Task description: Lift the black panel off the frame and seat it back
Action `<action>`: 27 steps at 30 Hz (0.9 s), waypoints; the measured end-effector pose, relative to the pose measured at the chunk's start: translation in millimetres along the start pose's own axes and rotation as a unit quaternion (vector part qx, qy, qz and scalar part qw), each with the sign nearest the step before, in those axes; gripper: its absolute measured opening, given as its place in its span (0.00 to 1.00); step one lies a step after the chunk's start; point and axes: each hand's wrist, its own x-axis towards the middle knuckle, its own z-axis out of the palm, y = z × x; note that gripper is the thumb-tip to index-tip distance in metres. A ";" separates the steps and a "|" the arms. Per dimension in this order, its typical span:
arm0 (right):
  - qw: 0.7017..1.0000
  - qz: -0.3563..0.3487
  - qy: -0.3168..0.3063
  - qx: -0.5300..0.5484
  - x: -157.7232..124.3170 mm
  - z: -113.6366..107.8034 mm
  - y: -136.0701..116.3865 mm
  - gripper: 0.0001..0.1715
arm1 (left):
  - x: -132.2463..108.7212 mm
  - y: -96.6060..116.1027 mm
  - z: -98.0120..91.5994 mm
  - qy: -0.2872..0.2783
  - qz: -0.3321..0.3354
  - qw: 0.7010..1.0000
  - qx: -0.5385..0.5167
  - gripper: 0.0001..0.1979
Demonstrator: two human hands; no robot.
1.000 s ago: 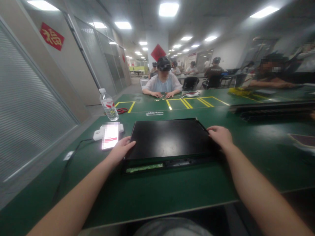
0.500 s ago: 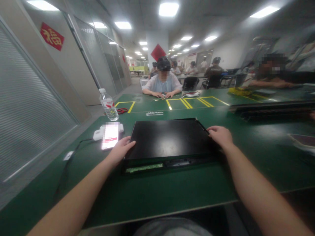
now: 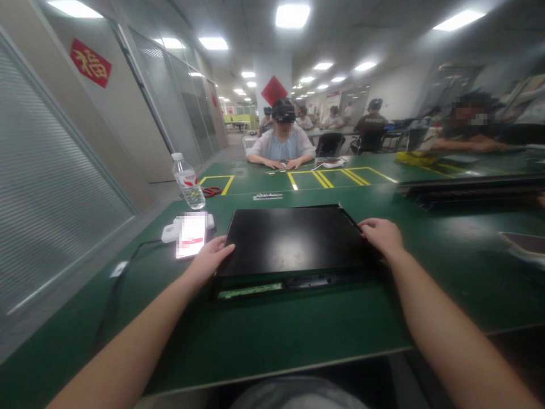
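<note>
Nothing has moved since a second ago: I see my left hand and right hand still gripping, fingers curled, opposite edges of the black panel, flat on the green table.

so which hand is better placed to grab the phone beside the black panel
Left. The left hand rests on the black panel's left edge, right next to the phone. The right hand is at the panel's far right edge.
</note>
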 end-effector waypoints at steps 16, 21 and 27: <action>1.000 -0.015 0.001 0.027 10.4 8.4 11.8 0.19 | -11.4 8.5 -3.9 -0.058 0.018 0.998 0.012 0.28; 0.999 0.001 0.000 0.037 10.1 9.2 11.5 0.19 | -13.9 10.8 -2.7 -0.050 0.019 0.998 0.017 0.26; 0.999 -0.002 0.006 0.046 10.5 10.8 12.6 0.19 | -12.9 7.0 -1.6 -0.031 0.027 0.999 0.018 0.26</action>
